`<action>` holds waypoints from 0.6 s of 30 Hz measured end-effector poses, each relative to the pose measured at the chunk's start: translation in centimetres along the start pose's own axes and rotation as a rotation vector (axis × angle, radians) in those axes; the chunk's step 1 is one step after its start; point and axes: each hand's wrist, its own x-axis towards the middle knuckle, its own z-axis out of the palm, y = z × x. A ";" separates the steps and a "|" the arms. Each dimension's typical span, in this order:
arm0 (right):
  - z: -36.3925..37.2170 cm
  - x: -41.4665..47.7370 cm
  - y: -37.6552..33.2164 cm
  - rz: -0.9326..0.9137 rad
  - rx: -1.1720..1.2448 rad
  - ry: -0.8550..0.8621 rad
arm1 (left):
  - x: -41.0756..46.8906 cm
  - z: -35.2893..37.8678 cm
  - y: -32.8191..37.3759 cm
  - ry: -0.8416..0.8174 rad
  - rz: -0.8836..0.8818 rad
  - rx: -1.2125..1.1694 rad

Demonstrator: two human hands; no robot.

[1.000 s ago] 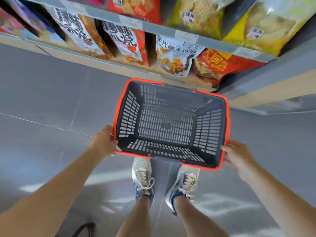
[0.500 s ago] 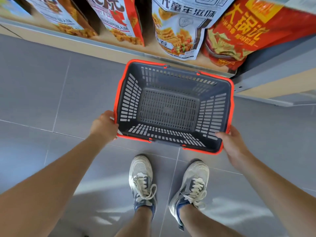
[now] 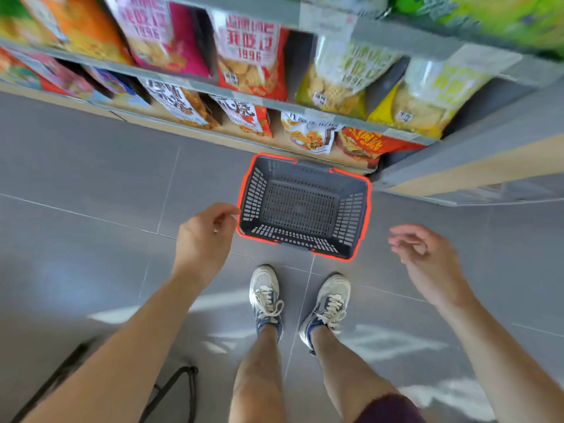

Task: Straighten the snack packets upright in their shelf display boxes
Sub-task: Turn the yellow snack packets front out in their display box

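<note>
The right hand (image 3: 427,257) is smeared by motion, its fingers (image 3: 406,241) running together. The left hand (image 3: 207,236) shows its back and hides its curled fingertips; whether it touches the basket rim (image 3: 242,193) just beside it is unclear. Beyond both hands the snack packets (image 3: 250,59) are blurred, and the upper edge cuts off the top row. Below the left forearm a black strap (image 3: 192,371) runs off the bottom edge.

The person wears white and grey mesh shoes, a left sneaker (image 3: 265,290) and a right sneaker (image 3: 332,297), with white laces (image 3: 271,305) and dark blue at the ankle opening. Dark maroon shorts (image 3: 390,409) cover the right thigh. The forearms (image 3: 128,346) and lower legs (image 3: 259,377) are bare.
</note>
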 end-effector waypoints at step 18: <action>-30.4 -22.6 -31.0 -0.872 -0.012 0.329 | -24.0 -29.9 33.7 0.404 0.911 -0.048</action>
